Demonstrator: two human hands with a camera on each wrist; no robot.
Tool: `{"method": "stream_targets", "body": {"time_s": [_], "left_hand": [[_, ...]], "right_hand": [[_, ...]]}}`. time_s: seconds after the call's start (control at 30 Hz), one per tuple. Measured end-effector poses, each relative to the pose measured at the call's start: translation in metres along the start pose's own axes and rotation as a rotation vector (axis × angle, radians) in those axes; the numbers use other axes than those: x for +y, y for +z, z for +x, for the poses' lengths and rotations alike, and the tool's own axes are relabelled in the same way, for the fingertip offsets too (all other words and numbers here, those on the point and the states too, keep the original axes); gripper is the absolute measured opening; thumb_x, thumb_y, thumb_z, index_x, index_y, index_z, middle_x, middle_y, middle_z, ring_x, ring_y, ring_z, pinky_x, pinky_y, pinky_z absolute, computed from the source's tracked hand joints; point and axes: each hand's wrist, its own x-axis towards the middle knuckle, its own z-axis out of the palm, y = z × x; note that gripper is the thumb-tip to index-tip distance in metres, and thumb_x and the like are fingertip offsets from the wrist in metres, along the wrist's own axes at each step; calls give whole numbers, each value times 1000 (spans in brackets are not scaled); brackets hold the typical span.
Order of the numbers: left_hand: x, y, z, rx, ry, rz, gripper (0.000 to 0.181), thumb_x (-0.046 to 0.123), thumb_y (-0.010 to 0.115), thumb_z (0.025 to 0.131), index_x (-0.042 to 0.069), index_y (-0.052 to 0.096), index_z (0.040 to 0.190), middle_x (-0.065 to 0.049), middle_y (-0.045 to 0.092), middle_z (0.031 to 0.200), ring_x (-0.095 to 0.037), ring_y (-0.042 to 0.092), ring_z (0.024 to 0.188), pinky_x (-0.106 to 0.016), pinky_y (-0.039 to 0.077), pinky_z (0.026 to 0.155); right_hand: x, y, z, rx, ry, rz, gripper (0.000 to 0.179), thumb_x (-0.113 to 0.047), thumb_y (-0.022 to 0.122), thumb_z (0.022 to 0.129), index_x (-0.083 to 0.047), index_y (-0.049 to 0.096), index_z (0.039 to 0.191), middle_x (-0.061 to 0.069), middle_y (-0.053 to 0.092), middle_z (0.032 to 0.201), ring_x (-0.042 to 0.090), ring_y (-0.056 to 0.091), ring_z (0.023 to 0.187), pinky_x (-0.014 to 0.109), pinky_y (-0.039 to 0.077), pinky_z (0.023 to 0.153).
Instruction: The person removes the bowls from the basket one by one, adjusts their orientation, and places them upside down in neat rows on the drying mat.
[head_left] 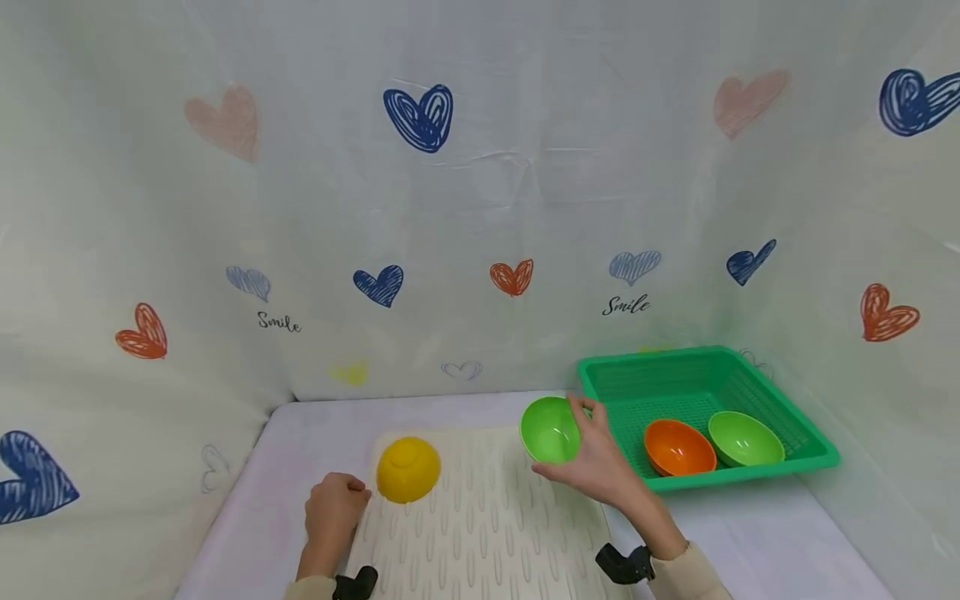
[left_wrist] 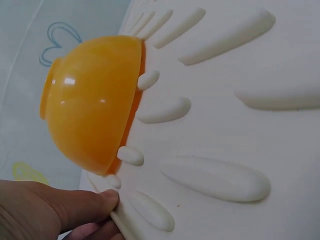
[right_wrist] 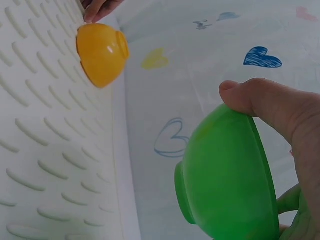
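Observation:
In the head view my right hand (head_left: 596, 458) grips a green bowl (head_left: 550, 430) by its rim, thumb on one side and fingers on the other. The bowl is held above a white drying mat (head_left: 480, 533) with raised ridges, its opening turned toward the head camera. A yellow bowl (head_left: 408, 469) lies upside down on the mat's far left part; the left wrist view shows its rim resting on the ridges. Beside it, my left hand (left_wrist: 60, 210) pinches the mat's left edge, thumb on top; its other fingers are mostly hidden.
At the right stands a green basket (head_left: 697, 375) with an orange bowl (head_left: 679, 447) and another green bowl (head_left: 746, 438) in it, both facing up. A pale cloth covers the table (head_left: 300, 433). Behind it hangs a white curtain (head_left: 480, 200) printed with hearts.

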Motion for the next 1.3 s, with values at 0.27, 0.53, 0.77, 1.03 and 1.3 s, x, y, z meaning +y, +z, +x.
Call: {"method": "stream_targets", "body": {"time_s": [0.27, 0.53, 0.77, 1.03, 1.3], "left_hand": [[-3, -1, -1, 7, -2, 4, 13, 14, 75, 81, 2, 74, 86, -10, 71, 79, -22, 63, 64, -43, 53, 59], [-5, 2, -4, -7, -45, -6, 15, 16, 75, 82, 2, 74, 87, -9, 71, 79, -22, 62, 66, -43, 53, 61], [-2, 9, -1, 9, -19, -61, 16, 17, 74, 82, 2, 73, 89, -10, 72, 81, -21, 64, 66, -39, 53, 57], [-23, -2, 7, -6, -64, -396, 28, 20, 64, 93, -1, 66, 111, -10, 71, 79, -12, 64, 58, -31, 56, 50], [9, -28, -3, 273, 133, -669, 37, 32, 68, 90, 10, 65, 120, -10, 68, 104, 1, 66, 78, -18, 56, 62]], "right_hand": [[-1, 2, -5, -4, 21, 17, 120, -49, 88, 58, -3, 28, 151, 20, 24, 145, 40, 53, 112, 53, 53, 83], [-1, 5, -8, -14, 20, 19, 121, -51, 88, 58, -3, 27, 151, 19, 24, 147, 39, 53, 113, 52, 54, 84], [-2, 4, -9, 2, 4, 12, 120, -52, 88, 57, -2, 29, 150, 17, 26, 147, 38, 51, 116, 51, 54, 84], [-16, 20, -12, -55, 38, 83, 120, -53, 89, 55, -7, 31, 150, 11, 27, 147, 34, 54, 110, 43, 55, 81], [-25, 28, -11, -45, -1, 70, 118, -52, 90, 54, -9, 34, 149, 11, 31, 145, 35, 54, 113, 46, 54, 81]]}}
